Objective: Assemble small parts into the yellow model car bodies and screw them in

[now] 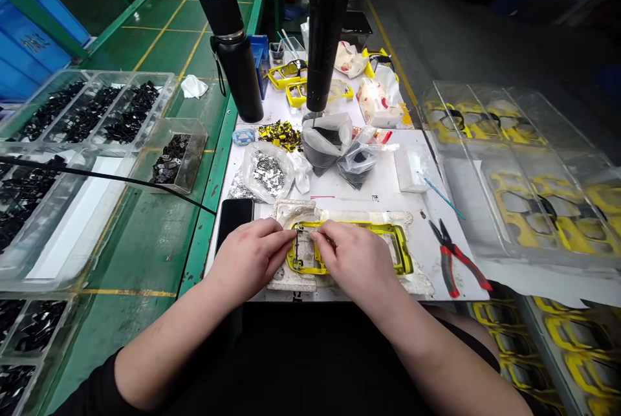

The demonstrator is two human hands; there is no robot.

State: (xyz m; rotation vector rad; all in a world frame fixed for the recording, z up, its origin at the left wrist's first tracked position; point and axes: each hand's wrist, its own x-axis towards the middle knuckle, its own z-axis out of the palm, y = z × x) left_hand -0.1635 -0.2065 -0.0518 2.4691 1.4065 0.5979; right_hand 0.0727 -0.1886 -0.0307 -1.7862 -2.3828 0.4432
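A yellow plastic frame (405,251) lies flat in a whitish, worn holding block (422,280) close to the table's front edge. Thumb and finger of my left hand (250,257) are pinched together at the frame's left end, beside a thin dark strip (297,248). My right hand (359,261) reaches over the middle of the frame, its fingers closed just right of that strip. Whatever sits between the fingertips of either hand is too small or hidden to make out. A dark phone (233,218) lies beside my left hand.
Red-handled pliers (458,261) lie at right. Behind the block are bags of silver clips (268,173) and dark bits (330,138), plus a yellow-black parts pile (280,136). A black tool (330,34) hangs overhead. A black bottle (235,60) and trays of parts (130,112) stand left.
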